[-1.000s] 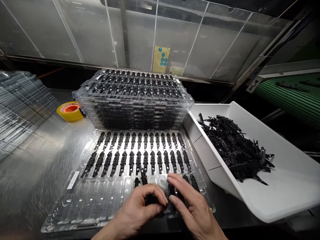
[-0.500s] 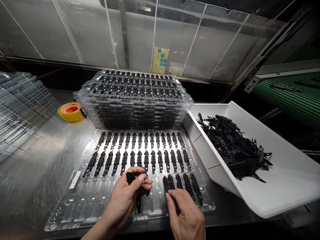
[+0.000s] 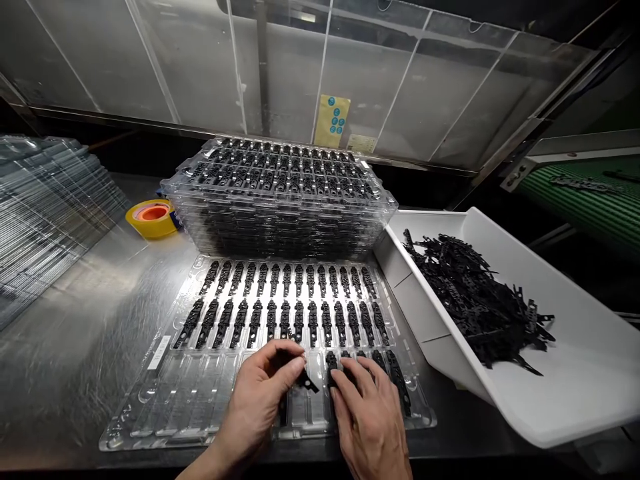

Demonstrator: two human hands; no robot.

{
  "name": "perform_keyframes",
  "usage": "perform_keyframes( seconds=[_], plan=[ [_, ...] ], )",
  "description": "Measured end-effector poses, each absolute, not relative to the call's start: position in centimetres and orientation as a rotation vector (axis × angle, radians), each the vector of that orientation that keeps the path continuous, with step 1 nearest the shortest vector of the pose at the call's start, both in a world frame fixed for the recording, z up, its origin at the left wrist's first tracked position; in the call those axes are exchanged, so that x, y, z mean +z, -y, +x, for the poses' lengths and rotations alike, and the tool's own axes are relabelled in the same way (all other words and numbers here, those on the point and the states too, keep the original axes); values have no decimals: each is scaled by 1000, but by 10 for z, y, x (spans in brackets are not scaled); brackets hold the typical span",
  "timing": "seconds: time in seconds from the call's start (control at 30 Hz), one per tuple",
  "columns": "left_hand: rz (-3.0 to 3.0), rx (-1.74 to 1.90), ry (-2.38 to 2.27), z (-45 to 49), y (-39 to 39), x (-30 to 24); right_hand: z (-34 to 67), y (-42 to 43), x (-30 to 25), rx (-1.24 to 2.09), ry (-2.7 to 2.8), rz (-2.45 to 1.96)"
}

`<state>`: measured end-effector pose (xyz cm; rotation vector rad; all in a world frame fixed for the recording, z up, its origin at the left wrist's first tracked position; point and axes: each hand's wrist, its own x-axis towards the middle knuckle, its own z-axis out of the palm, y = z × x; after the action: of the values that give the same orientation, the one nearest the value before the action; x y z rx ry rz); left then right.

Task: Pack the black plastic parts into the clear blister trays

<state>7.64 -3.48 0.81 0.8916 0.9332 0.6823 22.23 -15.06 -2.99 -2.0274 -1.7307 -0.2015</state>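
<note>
Back and middle rows: filled end to end with black parts (image 3: 313, 321), across the center of the frame.
Front row: partly done, I'd judge; several parts sit at its right end, one shows below the left hand (image 3: 263, 387), and the slots at lower left are bare plastic.
Open tray (image 3: 197, 393): flat on the bench, lower center, its back edge just before the stack of loaded trays (image 3: 280, 223).
Loose supply: plenty left, heaped in the white bin (image 3: 595, 393) at the right.
Left hand: palm turned inward, thumb and fingers pinching a black piece (image 3: 308, 383) whose end pokes out toward the lower right.
Right hand (image 3: 370, 417): back up, fingers bent down over the front-row parts; from here I can't tell whether it grasps one.
</note>
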Motion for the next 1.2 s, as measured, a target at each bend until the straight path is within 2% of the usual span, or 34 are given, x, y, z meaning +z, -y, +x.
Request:
perform_keyframes(
  seconds=[0.27, 0.33, 0.4, 0.5, 0.57, 0.77, 1.2],
  plan=[
    [1089, 697, -796, 82, 46, 5, 204, 158, -14, 369, 1179, -1728],
    [1016, 644, -789, 83, 50, 3, 198, 159, -10, 326, 1166, -1680],
    [1077, 661, -840, 80, 49, 2, 195, 159, -8, 146, 1187, -1684],
    [1549, 782, -986, 72, 35, 1, 195, 157, -14, -209, 1292, -1720],
    [1924, 814, -1066, 68, 21, -1, 195, 156, -21, -305, 1418, -1751],
    [2466, 590, -1087, 76, -4, -14, 192, 151, -31, -194, 1729, -1900],
    [2443, 501, -977, 79, -6, -14, 195, 146, -29, -20, 1739, -1866]
  ],
)
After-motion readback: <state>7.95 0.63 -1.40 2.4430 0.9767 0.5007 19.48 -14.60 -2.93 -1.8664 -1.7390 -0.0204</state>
